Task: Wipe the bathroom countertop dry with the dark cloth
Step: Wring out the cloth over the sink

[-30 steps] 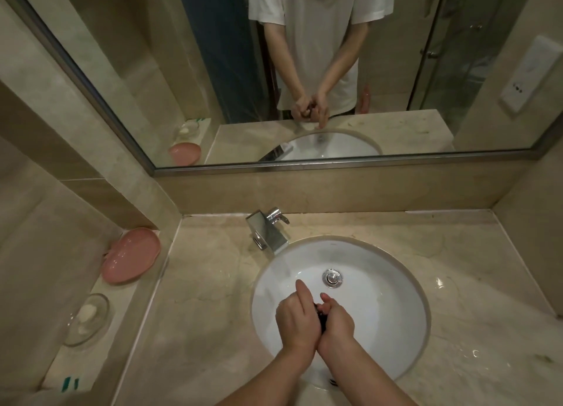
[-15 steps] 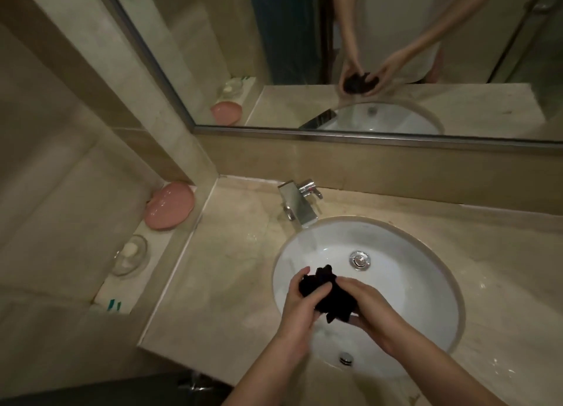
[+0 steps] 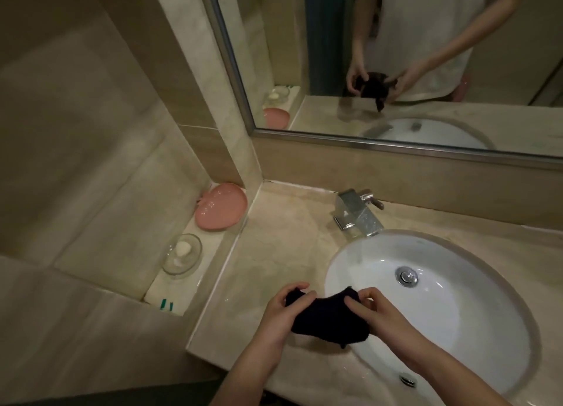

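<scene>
**Dark cloth held in both hands at the left rim of the sink**

The white oval sink, set into the beige stone desk, serves as the landmark. Its bowl holds a chrome drain plug near the middle, and an overflow opening shows on its near wall. The dark cloth hangs above the sink's left rim, partly over the bowl and partly over the desk, stretched between the two hands. The left hand pinches the cloth's left end with curled fingers and thumb; the right hand pinches its upper right edge in the same way. Whether the cloth's lower edge touches the rim cannot be told. Behind the sink, at its far left edge, stands a chrome faucet. Left of the sink, a lower ledge runs along the desk's side and carries three things: a pink dish farthest back, whose contents cannot be made out; a clear glass dish holding a pale bar of soap; and nearest, a white packet with green marks. Above and behind the sink, a framed mirror reflects the person's hands and the cloth.
</scene>
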Action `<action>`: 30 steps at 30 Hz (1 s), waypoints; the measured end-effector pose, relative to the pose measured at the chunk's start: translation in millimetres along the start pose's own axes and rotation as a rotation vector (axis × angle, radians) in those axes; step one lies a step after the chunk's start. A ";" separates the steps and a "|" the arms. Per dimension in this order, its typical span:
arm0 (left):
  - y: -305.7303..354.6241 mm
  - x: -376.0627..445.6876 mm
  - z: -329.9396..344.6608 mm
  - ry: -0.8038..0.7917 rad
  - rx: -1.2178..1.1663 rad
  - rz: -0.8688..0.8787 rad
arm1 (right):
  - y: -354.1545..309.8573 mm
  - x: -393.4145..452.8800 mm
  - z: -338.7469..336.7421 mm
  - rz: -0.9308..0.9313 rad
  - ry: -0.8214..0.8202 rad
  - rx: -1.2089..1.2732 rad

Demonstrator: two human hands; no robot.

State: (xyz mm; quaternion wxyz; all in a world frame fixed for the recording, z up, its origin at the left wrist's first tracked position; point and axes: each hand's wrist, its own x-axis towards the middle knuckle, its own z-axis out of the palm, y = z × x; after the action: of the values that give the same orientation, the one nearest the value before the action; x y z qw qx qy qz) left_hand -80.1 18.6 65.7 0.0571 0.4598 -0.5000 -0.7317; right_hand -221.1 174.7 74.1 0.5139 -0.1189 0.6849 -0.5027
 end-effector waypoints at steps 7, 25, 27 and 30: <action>19.5 10.7 -56.7 -0.174 0.257 0.086 | -22.9 6.8 40.7 -0.075 -0.133 -0.313; 46.6 0.2 -112.1 -0.412 0.250 0.194 | -32.9 -8.3 87.6 -0.148 -0.132 -0.238; 45.1 -0.3 -112.9 -0.414 0.323 0.223 | -30.6 -6.0 89.6 -0.152 -0.149 -0.400; 45.8 -5.8 -115.5 -0.517 0.375 0.246 | -34.2 -6.2 96.5 -0.205 -0.226 -0.495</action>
State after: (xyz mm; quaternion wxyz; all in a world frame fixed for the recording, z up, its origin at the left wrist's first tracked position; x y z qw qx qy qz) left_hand -9.8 -79.3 96.2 -0.0692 0.1979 -0.6756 -0.7068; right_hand -151.0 108.3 108.7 0.4888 -0.3644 0.7097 -0.3530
